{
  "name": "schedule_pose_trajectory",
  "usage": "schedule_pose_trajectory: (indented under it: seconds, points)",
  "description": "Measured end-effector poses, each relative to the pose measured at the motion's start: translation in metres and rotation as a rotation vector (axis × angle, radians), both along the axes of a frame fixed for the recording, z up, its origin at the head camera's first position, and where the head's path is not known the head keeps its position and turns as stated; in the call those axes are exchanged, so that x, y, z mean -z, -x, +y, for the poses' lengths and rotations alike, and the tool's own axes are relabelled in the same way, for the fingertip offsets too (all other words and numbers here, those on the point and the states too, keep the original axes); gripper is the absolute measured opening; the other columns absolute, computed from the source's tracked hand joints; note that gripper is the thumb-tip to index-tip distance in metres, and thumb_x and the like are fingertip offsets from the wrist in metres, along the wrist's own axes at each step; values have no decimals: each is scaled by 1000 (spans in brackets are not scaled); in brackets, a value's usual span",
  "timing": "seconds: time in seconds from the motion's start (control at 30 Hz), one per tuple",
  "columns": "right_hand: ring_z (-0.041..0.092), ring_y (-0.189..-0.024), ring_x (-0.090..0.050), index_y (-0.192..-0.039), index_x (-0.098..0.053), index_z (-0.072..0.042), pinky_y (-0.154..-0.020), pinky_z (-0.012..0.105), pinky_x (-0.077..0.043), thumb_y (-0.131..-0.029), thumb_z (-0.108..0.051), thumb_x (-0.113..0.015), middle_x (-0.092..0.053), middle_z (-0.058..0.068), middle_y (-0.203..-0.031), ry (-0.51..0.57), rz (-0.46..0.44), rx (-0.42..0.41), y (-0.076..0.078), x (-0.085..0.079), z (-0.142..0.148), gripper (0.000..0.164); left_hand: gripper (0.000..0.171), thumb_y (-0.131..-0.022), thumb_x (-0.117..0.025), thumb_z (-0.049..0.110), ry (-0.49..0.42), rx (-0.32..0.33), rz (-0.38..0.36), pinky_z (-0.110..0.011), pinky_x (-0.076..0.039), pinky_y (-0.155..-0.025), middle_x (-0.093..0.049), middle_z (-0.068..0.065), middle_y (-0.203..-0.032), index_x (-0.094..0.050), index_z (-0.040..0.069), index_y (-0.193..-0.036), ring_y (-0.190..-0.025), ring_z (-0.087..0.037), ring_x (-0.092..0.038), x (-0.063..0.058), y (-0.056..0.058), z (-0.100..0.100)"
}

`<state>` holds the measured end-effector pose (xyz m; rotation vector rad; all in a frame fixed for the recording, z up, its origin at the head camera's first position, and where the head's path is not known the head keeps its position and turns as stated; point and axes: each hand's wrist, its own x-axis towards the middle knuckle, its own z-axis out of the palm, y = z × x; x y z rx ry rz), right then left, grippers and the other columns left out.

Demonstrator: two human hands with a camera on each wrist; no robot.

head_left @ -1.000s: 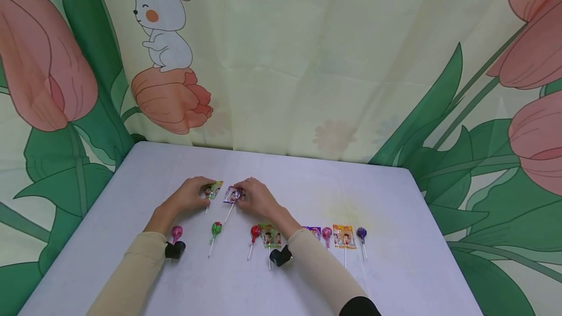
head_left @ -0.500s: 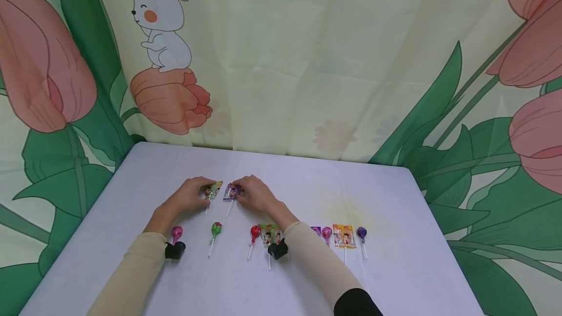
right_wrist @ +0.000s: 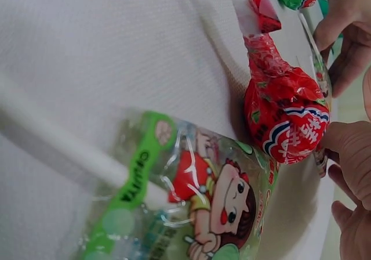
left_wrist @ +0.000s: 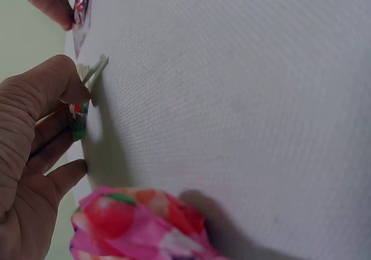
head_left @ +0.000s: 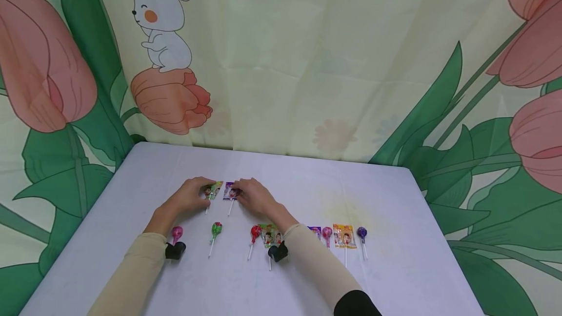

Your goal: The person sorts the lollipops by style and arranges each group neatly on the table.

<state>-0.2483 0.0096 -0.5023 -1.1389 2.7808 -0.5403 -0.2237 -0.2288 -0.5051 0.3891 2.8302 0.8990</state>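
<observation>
Toward the back left of the table, my left hand (head_left: pixel 193 195) holds a lollipop in a flat green-and-yellow packet (head_left: pixel 214 189), its thumb by the white stick in the left wrist view. Just right of it, a lollipop in a purple flat packet (head_left: pixel 230 191) lies with its stick toward me. My right hand (head_left: pixel 255 196) pinches that packet's right side; the fingertips hide part of it. The two packets lie side by side with a small gap. Close to the left wrist camera is a pink-wrapped lollipop (left_wrist: pixel 139 222); a red-wrapped lollipop (right_wrist: pixel 287 118) looms in the right wrist view.
A front row holds a green lollipop (head_left: pixel 216 228), a green packet (head_left: pixel 271 235), a purple packet (head_left: pixel 315 231) partly behind my right sleeve, a pink lollipop (head_left: pixel 327 233), an orange packet (head_left: pixel 344 236) and a dark purple lollipop (head_left: pixel 362 232). A printed curtain (head_left: pixel 281 62) hangs behind the white table (head_left: pixel 404 218).
The purple-packet lollipop has turned so its slanted stick points more directly toward me, and more of its packet shows. My right hand shifted slightly with it; my left hand stayed still.
</observation>
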Motion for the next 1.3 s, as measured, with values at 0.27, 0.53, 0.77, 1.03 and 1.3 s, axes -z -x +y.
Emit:
schedule_pose_trajectory:
  seconds: [0.27,0.53,0.77,1.03,1.3]
  points:
    - [23,-135,-55,-139,-62,-11,-122,39,-33,-102,-16,-63,-63,7,-140,11,8,7,-2,-1,3,37,62,-81,-79,4,5,1,9,-60,-38,-115,-59,-27,-139,-58,-7,-138,-134,-46,-50,0,0,0]
    - [24,-133,-55,-142,-60,-12,-117,36,-40,-102,-19,-61,-64,6,-138,76,-37,34,-7,0,13,40,62,-80,-80,5,10,-4,7,-60,-39,-114,-59,-27,-138,-58,-7,-137,-132,-47,-51,0,0,1]
    - [25,-132,-55,-140,-60,-8,-115,38,-42,-102,-24,-63,-63,9,-138,158,-65,67,-17,2,26,42,63,-81,-80,6,16,-14,-11,-59,-38,-115,-58,-26,-141,-57,-6,-139,-135,-46,-49,-1,1,3]
    - [25,-134,-54,-144,-57,-8,-114,40,-44,-101,-24,-65,-61,9,-142,230,-82,61,-34,-1,34,47,63,-81,-80,5,19,-14,-11,-59,-37,-115,-58,-26,-140,-57,-7,-139,-135,-46,-49,-2,0,2]
    - [23,-132,-54,-143,-58,-11,-112,41,-46,-99,-24,-68,-61,7,-142,250,-95,64,-49,-2,42,47,64,-82,-80,7,12,-36,-42,-59,-36,-116,-57,-25,-143,-57,-5,-141,-137,-46,-47,-1,0,3]
